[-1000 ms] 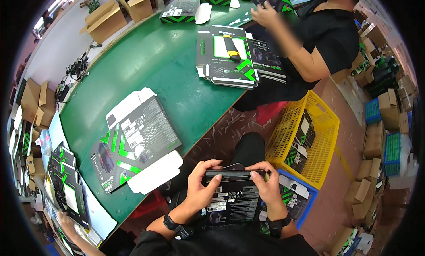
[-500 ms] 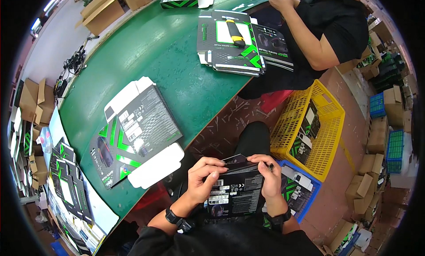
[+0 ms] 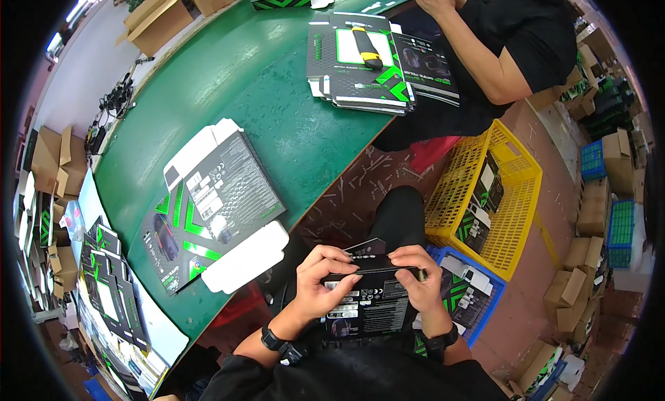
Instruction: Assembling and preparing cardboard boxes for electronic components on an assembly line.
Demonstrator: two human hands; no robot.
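Observation:
Over my lap I hold a black printed cardboard box [image 3: 374, 304] between both hands, its upper end nearest the far side. My left hand [image 3: 323, 282] pinches the box's upper left edge, thumb on the printed face. The right hand [image 3: 420, 282] grips the upper right edge, its thumb pressing on the face near the top. Between the hands a dark end flap [image 3: 370, 247] sticks up with a pointed edge. On the green table [image 3: 277, 137] to the left lies a flattened black and green box [image 3: 239, 182] with white flaps.
Farther along the table, a stack of flat boxes [image 3: 353, 85] carries a yellow and black knife [image 3: 367, 49]. A co-worker's arm [image 3: 478, 54] is beside it. To my right stand a yellow crate [image 3: 516, 172] and a blue crate [image 3: 493, 311], both holding boxes. Cartons [image 3: 163, 20] line the back.
The right thumb has come down and inward onto the box's face. The top edge between my hands now looks straighter and more closed, with the pointed flap standing higher.

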